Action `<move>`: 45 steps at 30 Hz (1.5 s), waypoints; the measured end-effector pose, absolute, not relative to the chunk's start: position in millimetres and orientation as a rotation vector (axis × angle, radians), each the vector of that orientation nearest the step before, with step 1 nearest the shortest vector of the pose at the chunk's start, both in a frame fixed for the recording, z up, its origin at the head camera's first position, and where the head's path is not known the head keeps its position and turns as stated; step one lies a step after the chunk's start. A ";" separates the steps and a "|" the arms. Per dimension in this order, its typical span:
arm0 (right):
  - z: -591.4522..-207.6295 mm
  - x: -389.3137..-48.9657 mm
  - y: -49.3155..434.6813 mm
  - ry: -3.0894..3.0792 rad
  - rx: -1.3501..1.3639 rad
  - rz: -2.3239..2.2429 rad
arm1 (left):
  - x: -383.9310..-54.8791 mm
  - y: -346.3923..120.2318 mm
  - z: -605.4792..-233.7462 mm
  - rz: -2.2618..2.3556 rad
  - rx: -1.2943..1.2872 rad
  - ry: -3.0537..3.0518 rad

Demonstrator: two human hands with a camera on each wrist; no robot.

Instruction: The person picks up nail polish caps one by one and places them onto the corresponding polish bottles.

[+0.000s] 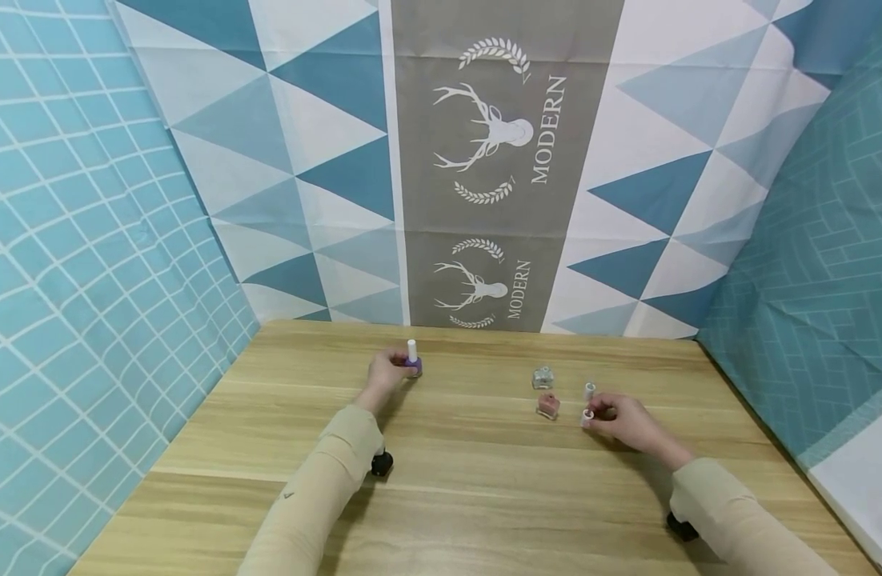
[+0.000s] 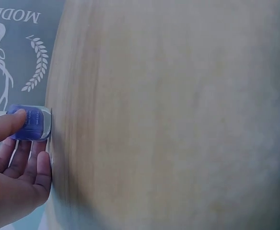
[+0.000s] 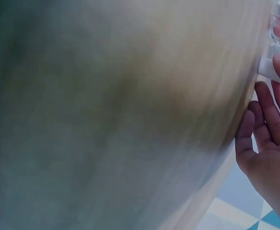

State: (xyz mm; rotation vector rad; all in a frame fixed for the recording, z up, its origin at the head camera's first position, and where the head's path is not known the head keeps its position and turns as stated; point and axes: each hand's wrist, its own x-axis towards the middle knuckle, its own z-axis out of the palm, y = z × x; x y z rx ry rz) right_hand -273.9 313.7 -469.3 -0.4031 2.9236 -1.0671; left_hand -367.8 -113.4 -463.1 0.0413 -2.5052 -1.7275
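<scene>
At the left of the head view my left hand (image 1: 389, 372) pinches a purple nail polish bottle (image 1: 414, 366) by its body. The bottle stands upright with its tall white cap (image 1: 412, 350) on; the left wrist view shows the thumb on the purple glass (image 2: 34, 127). To the right, my right hand (image 1: 628, 422) holds a small white cap (image 1: 587, 419) between thumb and fingertips, low over the table. A second white cap (image 1: 590, 390) stands just behind it. Left of the caps are two capless nail polish bottles, one silvery (image 1: 543, 378) and one pink (image 1: 548, 406).
The wooden table (image 1: 470, 488) ends at a patterned cloth wall (image 1: 333, 160) behind. Blue tiled cloth (image 1: 74, 240) borders the left side, and teal cloth (image 1: 815, 320) the right. A dark wrist device (image 1: 382, 463) shows under the left sleeve.
</scene>
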 end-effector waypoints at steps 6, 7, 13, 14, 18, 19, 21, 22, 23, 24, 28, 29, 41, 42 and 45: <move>-473.3 -273.3 312.4 2.958 -0.445 -1.095 | -367.1 -112.7 -465.6 -1.726 0.034 -2.504; -473.4 -273.1 312.2 2.957 -0.438 -1.099 | -366.9 -112.7 -465.8 -1.734 0.031 -2.502; -472.6 -273.8 311.0 2.946 -0.404 -1.092 | -365.0 -115.2 -467.9 -1.810 0.035 -2.467; -472.3 -274.2 310.7 2.949 -0.398 -1.091 | -363.9 -115.5 -467.9 -1.813 0.047 -2.467; -471.6 -274.3 309.4 2.957 -0.386 -1.076 | -356.3 -116.3 -465.6 -1.810 0.110 -2.487; -471.6 -274.2 309.2 2.960 -0.385 -1.071 | -353.8 -115.9 -464.5 -1.811 0.125 -2.490; -471.3 -274.0 309.0 2.960 -0.387 -1.067 | -349.5 -115.4 -462.3 -1.818 0.147 -2.499; -471.1 -273.9 308.9 2.964 -0.388 -1.066 | -347.3 -115.1 -460.9 -1.822 0.154 -2.503; -470.8 -274.1 309.0 2.967 -0.393 -1.064 | -345.1 -114.8 -459.6 -1.825 0.155 -2.507; -470.9 -274.4 309.2 2.970 -0.398 -1.058 | -342.8 -114.4 -458.1 -1.829 0.156 -2.510; -470.5 -275.9 309.8 2.989 -0.429 -1.039 | -333.4 -111.5 -451.5 -1.853 0.128 -2.518; -470.7 -276.5 309.9 2.991 -0.436 -1.036 | -330.9 -110.9 -450.1 -1.856 0.118 -2.520; -471.8 -277.7 311.9 3.003 -0.492 -1.032 | -299.8 -93.9 -429.0 -1.929 0.037 -2.559; -472.1 -277.7 312.3 3.001 -0.494 -1.035 | -297.5 -91.6 -426.9 -1.932 0.024 -2.560; -472.3 -277.3 313.3 2.995 -0.500 -1.040 | -290.9 -84.8 -421.3 -1.949 -0.028 -2.555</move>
